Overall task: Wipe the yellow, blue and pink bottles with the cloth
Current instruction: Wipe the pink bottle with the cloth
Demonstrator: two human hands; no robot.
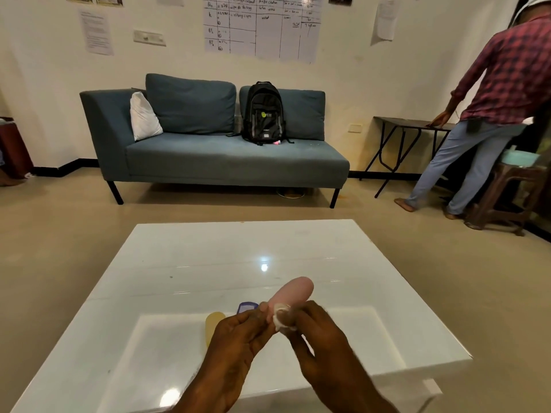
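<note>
Pink bottle (295, 292) is held up over the near part of the white table (185, 263), tilted with its rounded end pointing away from the camera. Left hand (238, 335) pinches its lower end with closed fingers, and right hand (319, 338) presses a small white cloth (282, 318) around the same end, fingers curled on it. Behind the left hand, the yellow bottle (214, 321) lies on the table and the blue bottle (248, 307) shows just beside it, partly hidden. Beyond stand a blue sofa (214, 156) with 1 black backpack (264, 113).
</note>
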